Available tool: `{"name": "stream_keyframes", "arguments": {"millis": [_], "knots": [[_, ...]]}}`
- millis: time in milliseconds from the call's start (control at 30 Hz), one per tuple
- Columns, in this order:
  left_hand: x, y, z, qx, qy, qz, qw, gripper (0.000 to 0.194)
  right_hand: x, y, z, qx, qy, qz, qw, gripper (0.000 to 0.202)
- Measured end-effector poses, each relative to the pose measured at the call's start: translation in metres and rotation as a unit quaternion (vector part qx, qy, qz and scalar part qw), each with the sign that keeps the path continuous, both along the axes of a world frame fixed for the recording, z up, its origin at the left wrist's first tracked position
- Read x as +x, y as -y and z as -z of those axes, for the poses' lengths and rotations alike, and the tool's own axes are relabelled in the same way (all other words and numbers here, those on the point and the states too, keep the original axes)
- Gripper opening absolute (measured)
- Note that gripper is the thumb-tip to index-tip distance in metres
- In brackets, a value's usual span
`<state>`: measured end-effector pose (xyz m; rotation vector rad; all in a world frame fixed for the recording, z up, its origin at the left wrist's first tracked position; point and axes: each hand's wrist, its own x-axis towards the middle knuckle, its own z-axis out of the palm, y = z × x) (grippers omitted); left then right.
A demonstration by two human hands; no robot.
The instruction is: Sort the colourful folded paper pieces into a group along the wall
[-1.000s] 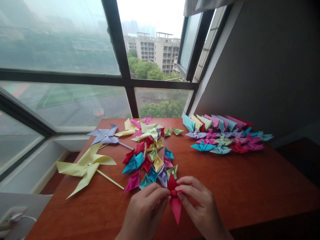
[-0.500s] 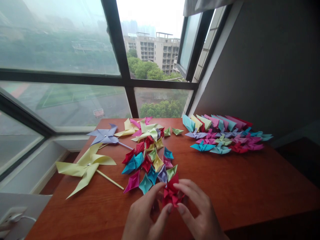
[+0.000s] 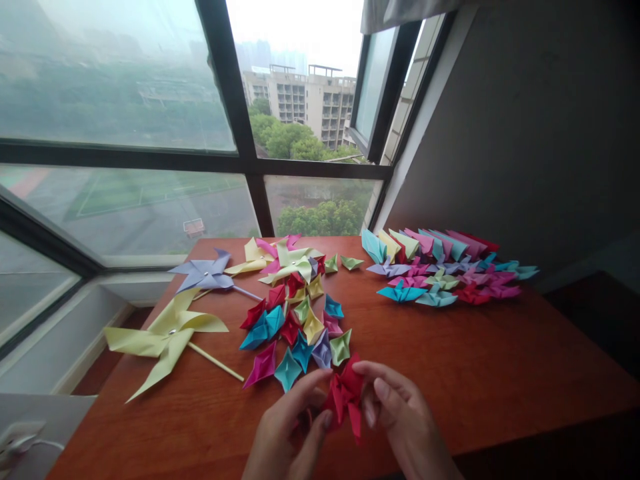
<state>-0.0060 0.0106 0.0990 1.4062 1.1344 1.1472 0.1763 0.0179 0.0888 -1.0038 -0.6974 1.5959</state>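
A folded red paper piece is held above the front of the brown table. My left hand pinches its left side between thumb and forefinger. On the other side, my right hand has its forefinger against the upper right edge of the paper, thumb raised and other fingers curled. Just beyond the hands lie several small folded paper boats, among them a light green one, a teal one and a magenta one.
Yellow and purple pinwheels lie at the left, with more behind the boats. Several folded paper cranes stand in rows at the back right. A window frame rises behind the table.
My right thumb has lifted off the red paper and the right hand has turned slightly. The paper has tilted, and a narrow flap now hangs down. The view has shifted slightly.
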Motion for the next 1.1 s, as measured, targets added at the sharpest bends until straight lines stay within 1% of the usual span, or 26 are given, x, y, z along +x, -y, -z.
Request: {"name": "stream_keyframes", "arguments": {"millis": [67,133,200,300,367,467,567,633,700,733,800,867,900,967,1000,1033,1100], "knots": [[0.000,0.000,-0.001,-0.009,0.013,-0.008,1.000,0.030,0.003,-0.002,0.005,-0.034,-0.072,0.015,0.997,0.036],[0.000,0.001,-0.003,-0.032,0.028,-0.022,0.999,0.027,0.005,-0.003,0.009,-0.071,-0.110,0.019,0.991,0.036],[0.001,0.002,-0.004,-0.060,0.043,-0.045,0.996,0.028,0.006,-0.004,0.011,-0.092,-0.124,0.028,0.988,0.039],[0.002,0.002,-0.009,-0.098,0.068,-0.075,0.990,0.033,0.005,-0.003,0.013,-0.090,-0.113,0.049,0.988,0.040],[0.003,0.001,-0.014,-0.117,0.091,-0.083,0.985,0.034,0.004,-0.002,0.015,-0.072,-0.072,0.051,0.994,0.040],[0.005,-0.002,-0.023,-0.139,0.123,-0.088,0.979,0.033,0.004,0.002,0.012,-0.030,0.037,0.034,0.998,0.038],[0.006,-0.004,-0.028,-0.149,0.133,-0.092,0.976,0.030,0.008,0.004,0.002,0.003,0.146,0.013,0.989,0.035],[0.006,-0.006,-0.028,-0.147,0.135,-0.089,0.976,0.030,0.013,0.005,-0.007,0.039,0.207,-0.007,0.978,0.034],[0.005,-0.006,-0.026,-0.142,0.136,-0.078,0.977,0.031,0.019,0.004,-0.016,0.088,0.271,-0.027,0.958,0.032],[0.005,-0.007,-0.024,-0.140,0.133,-0.069,0.979,0.031,0.022,0.003,-0.019,0.110,0.304,-0.026,0.946,0.031],[0.005,-0.007,-0.020,-0.135,0.120,-0.046,0.983,0.030,0.028,0.002,-0.027,0.149,0.369,0.004,0.918,0.026],[0.005,-0.007,-0.016,-0.128,0.094,-0.021,0.987,0.027,0.033,-0.001,-0.034,0.213,0.426,0.033,0.879,0.018],[0.005,-0.006,-0.015,-0.123,0.078,-0.009,0.989,0.025,0.036,-0.002,-0.038,0.257,0.450,0.035,0.855,0.015],[0.005,-0.006,-0.013,-0.109,0.043,0.014,0.993,0.023,0.040,-0.006,-0.047,0.344,0.490,0.008,0.801,0.018],[0.004,-0.006,-0.013,-0.100,0.027,0.025,0.994,0.023,0.042,-0.008,-0.052,0.373,0.507,-0.015,0.777,0.022],[0.004,-0.007,-0.013,-0.092,0.014,0.035,0.995,0.024,0.043,-0.009,-0.056,0.388,0.521,-0.041,0.760,0.027],[0.003,-0.007,-0.014,-0.076,-0.004,0.049,0.996,0.028,0.044,-0.013,-0.064,0.384,0.539,-0.111,0.741,0.034]]}}
